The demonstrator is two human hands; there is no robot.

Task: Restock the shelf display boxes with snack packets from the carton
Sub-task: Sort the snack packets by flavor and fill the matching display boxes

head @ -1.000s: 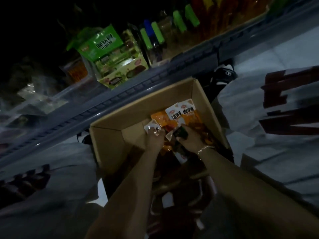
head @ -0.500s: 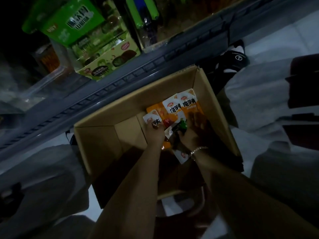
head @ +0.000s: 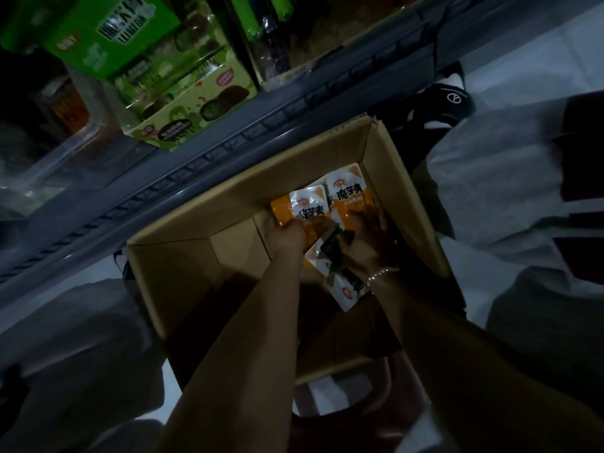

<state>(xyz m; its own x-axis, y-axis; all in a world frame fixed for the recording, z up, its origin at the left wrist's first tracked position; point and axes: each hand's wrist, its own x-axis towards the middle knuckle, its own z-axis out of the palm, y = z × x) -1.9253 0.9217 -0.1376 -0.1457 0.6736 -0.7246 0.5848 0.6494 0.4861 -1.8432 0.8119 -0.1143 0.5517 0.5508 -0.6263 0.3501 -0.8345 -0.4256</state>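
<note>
An open brown carton [head: 183, 279] sits on the floor in front of the shelf. Orange and white snack packets [head: 346, 194] lie in its far right corner. Both my hands are down inside it. My left hand [head: 287, 237] grips the near edge of an orange packet [head: 307, 209]. My right hand [head: 366, 243], with a bead bracelet at the wrist, holds several packets [head: 343, 286], some with dark green print. On the shelf above stands a green display box [head: 183, 103] of snacks.
A grey shelf rail [head: 228, 142] runs diagonally just behind the carton. Bottles with green caps [head: 258, 24] stand right of the display box. A dark shoe [head: 447, 103] sits beside the carton's far right corner. My knees flank the carton.
The view has dropped closer to the carton. My left hand has moved from a small packet onto the orange packet stack; my right hand still holds its packets.
</note>
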